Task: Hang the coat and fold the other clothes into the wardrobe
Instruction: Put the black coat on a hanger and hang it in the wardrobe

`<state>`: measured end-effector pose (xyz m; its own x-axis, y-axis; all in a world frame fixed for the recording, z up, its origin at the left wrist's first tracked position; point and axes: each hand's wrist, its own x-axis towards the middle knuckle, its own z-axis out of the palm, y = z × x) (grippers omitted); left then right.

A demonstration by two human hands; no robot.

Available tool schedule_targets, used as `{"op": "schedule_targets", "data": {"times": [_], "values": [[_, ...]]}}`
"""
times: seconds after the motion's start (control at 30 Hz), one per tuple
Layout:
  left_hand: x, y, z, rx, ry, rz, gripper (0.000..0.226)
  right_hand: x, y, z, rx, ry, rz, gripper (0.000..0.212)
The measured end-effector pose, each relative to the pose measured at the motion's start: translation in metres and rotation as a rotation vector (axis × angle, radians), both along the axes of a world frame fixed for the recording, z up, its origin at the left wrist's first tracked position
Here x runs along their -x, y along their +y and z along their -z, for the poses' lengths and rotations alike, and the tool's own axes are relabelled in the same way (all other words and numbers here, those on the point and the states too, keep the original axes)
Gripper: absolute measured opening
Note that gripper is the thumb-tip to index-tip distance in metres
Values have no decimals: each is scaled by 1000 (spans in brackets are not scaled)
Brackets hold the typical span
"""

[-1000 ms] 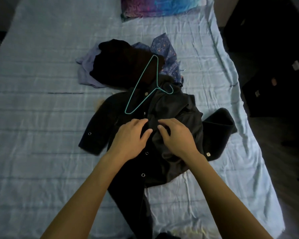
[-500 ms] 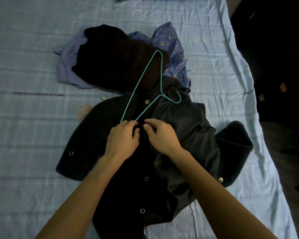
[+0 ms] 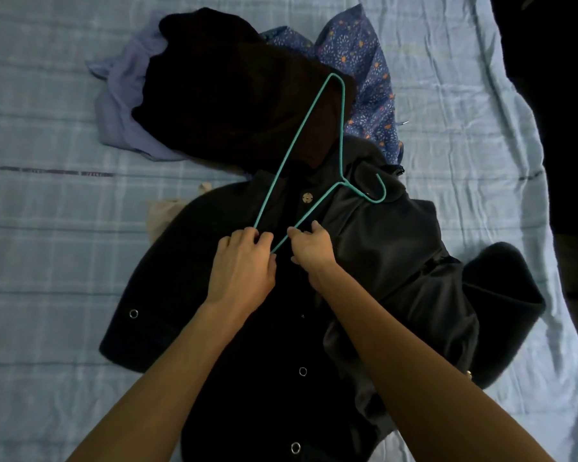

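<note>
A black coat (image 3: 187, 295) with metal snaps lies spread front-up on the bed. A teal wire hanger (image 3: 341, 128) lies on its collar, with the hook to the right. The hanger's lower corner rests between my two hands. My left hand (image 3: 244, 268) has its fingers curled on the coat's front edge, touching the hanger's wire. My right hand (image 3: 311, 250) pinches the opposite front edge. Behind the coat sits a heap of clothes: a dark garment (image 3: 231, 95), a lavender one (image 3: 121, 95) and a blue patterned one (image 3: 357, 58).
The bed has a light blue checked sheet (image 3: 47, 228). Its right edge (image 3: 548, 195) drops to a dark floor. A small beige cloth (image 3: 162, 215) peeks out from under the coat's left shoulder.
Both hands have moved up the coat's front, from the middle snaps to the hanger's lower corner. The view has come closer to the coat.
</note>
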<state>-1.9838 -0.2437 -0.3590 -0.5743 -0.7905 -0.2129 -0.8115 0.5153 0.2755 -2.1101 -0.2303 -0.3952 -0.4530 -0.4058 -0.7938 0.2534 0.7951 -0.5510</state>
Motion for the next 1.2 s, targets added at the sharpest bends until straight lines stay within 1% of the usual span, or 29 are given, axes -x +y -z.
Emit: {"op": "schedule_targets", "data": {"times": [0.13, 0.2, 0.27, 0.37, 0.43, 0.53, 0.63, 0.7, 0.77, 0.83, 0.87, 0.93, 0.97, 1.03, 1.07, 1.1, 1.2], "values": [[0, -5, 5, -10, 40, -24, 39, 1, -14, 15, 69, -39, 208, 65], [0, -8, 7, 6, 67, -44, 38, 1, -18, 12, 110, -63, 274, 55], [3, -11, 5, 24, 118, -84, 37, 6, -19, 7, 154, -39, 346, 41], [10, -11, -4, 45, 232, -161, 38, 21, -9, -5, 220, 72, 433, 32], [14, -11, -12, 49, 287, -183, 37, 32, 8, -13, 295, 233, 358, 32], [20, -9, -16, -18, 325, -191, 35, 44, 41, -23, 382, 437, 157, 32], [32, -6, -13, -139, 325, -242, 40, 53, 73, -31, 391, 556, 13, 34], [44, -3, -11, -197, 322, -272, 46, 55, 89, -36, 405, 593, -50, 28], [58, 0, -12, -221, 351, -298, 54, 56, 104, -38, 422, 618, -114, 17], [69, 1, -17, -166, 427, -319, 62, 57, 116, -36, 400, 678, -201, 12], [73, 1, -21, -94, 457, -310, 66, 59, 122, -35, 380, 708, -238, 15], [76, -1, -29, 81, 453, -251, 67, 61, 131, -36, 375, 741, -259, 21], [77, -3, -33, 160, 425, -194, 63, 62, 135, -37, 384, 752, -256, 24], [76, -6, -36, 267, 350, -26, 45, 64, 140, -43, 401, 769, -247, 28], [75, -7, -36, 281, 327, 46, 35, 65, 144, -46, 405, 781, -244, 28], [74, -8, -35, 272, 320, 91, 31, 67, 147, -49, 402, 801, -244, 26], [71, -4, -34, 210, 395, 140, 30, 73, 153, -60, 406, 855, -303, 17]]}}
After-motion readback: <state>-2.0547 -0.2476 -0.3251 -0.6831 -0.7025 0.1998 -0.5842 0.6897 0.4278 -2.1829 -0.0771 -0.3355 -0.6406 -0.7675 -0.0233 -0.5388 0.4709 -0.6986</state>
